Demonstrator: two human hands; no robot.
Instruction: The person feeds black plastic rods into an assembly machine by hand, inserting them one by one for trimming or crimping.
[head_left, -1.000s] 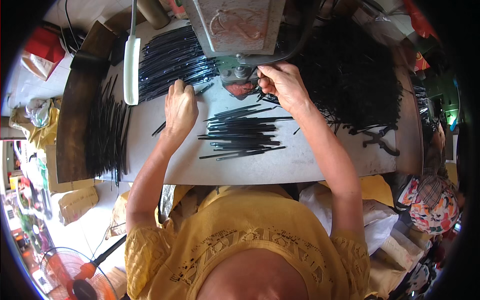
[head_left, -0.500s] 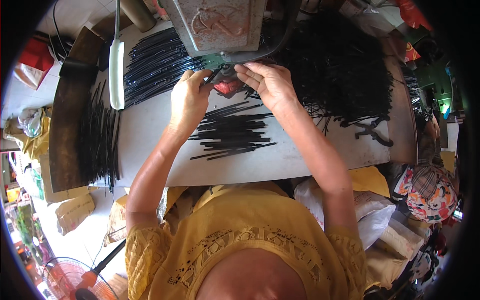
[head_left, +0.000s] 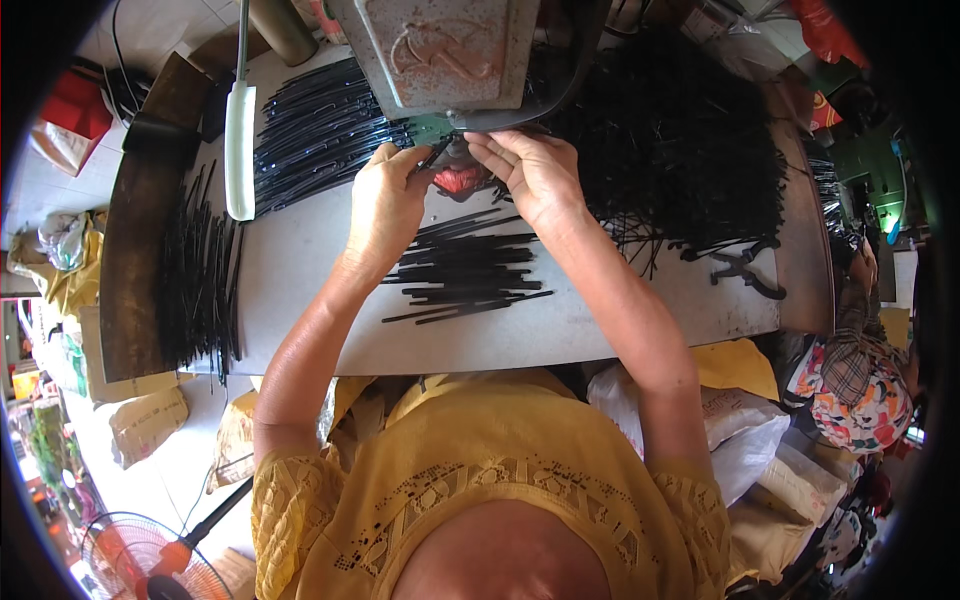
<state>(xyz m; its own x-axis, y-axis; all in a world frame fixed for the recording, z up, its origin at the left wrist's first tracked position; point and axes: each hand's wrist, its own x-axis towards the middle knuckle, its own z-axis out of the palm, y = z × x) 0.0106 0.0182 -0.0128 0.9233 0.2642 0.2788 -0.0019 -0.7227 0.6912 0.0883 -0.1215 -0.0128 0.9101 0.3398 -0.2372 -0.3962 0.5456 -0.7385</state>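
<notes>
Black rods on pale table, fan nearby

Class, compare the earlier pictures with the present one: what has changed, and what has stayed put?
The left hand has moved right and forward to the machine, holding a black rod. The right hand stays beside the machine, less curled than before. The middle pile of rods and the pliers lie as before.

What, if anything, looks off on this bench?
The heap of black strips at right looks tangled, unlike the mostly parallel row at upper left. At far left, some bundle ends poke past the front edge of the bench. The machine housing shows rust-coloured patches, possibly wear.
</notes>
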